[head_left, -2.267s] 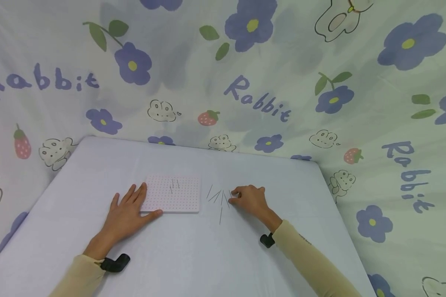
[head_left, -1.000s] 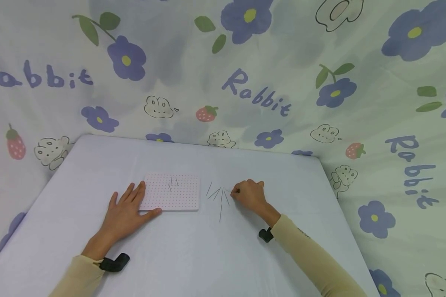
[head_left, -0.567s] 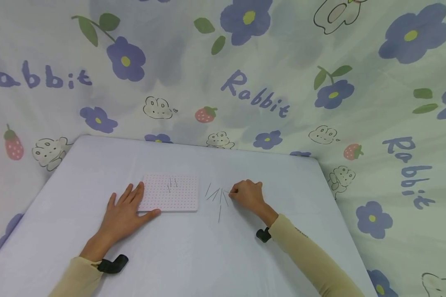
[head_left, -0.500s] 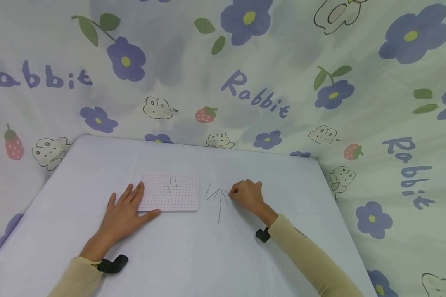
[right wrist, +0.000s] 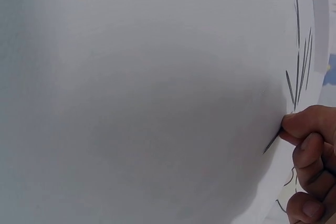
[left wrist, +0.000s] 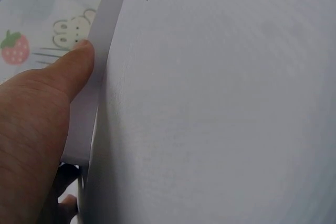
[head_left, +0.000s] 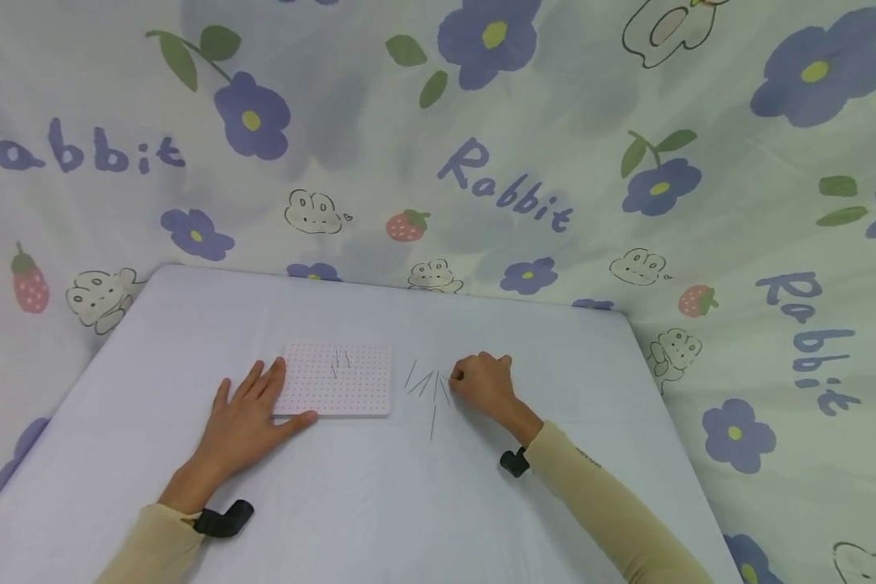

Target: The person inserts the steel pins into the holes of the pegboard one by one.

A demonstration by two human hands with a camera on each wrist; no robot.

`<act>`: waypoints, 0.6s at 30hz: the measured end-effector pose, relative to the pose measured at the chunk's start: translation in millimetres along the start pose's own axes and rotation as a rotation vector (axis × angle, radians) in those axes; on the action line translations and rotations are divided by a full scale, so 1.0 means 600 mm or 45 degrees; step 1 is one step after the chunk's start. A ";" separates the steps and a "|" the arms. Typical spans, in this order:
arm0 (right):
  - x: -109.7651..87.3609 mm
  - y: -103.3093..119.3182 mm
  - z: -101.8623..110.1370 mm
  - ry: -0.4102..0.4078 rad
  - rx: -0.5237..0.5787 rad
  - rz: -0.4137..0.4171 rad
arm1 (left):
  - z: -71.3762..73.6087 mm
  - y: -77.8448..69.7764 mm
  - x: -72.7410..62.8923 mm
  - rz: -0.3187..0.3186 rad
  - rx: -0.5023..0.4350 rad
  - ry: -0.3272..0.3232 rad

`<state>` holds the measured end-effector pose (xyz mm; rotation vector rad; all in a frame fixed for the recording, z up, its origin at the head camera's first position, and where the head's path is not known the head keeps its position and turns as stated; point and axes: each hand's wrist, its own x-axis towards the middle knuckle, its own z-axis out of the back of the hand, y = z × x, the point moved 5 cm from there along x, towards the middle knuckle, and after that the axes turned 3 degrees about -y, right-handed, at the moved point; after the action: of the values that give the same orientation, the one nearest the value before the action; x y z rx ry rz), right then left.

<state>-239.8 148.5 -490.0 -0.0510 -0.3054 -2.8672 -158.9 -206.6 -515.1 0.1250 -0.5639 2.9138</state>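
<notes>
A white board [head_left: 350, 397] with rows of small dots lies on the table, and three thin dark needles [head_left: 337, 359] stand in or lie on its upper part; I cannot tell which. My left hand [head_left: 244, 426] rests at the board's left side, fingers spread and fairly straight, its thumb at the front edge. In the right wrist view, my right hand [right wrist: 312, 150] pinches a needle [right wrist: 271, 142] between thumb and index finger, its point sticking out. In the head view the right hand [head_left: 485, 385] is right beside several loose needles [head_left: 425, 383] on the table.
One needle [head_left: 433, 422] lies nearer the front than the other loose ones. The white table [head_left: 423, 511] meets a printed cloth backdrop [head_left: 380, 162] at its far edge. Each wrist carries a black camera mount [head_left: 226, 517].
At first the right thumb and index finger were apart around a needle on the table. They have since closed on it and pulled slightly back. The left hand stays at the board.
</notes>
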 end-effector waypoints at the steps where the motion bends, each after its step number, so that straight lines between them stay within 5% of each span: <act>1: 0.000 0.000 0.000 0.002 -0.003 -0.001 | 0.000 -0.001 0.000 0.000 0.001 0.001; 18: 0.000 0.002 0.001 0.009 -0.007 -0.003 | 0.005 -0.003 -0.002 -0.014 0.001 0.000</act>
<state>-239.3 147.4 -489.4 -0.0416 -0.2966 -2.8698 -157.5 -206.0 -511.7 0.1277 -0.5608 2.9036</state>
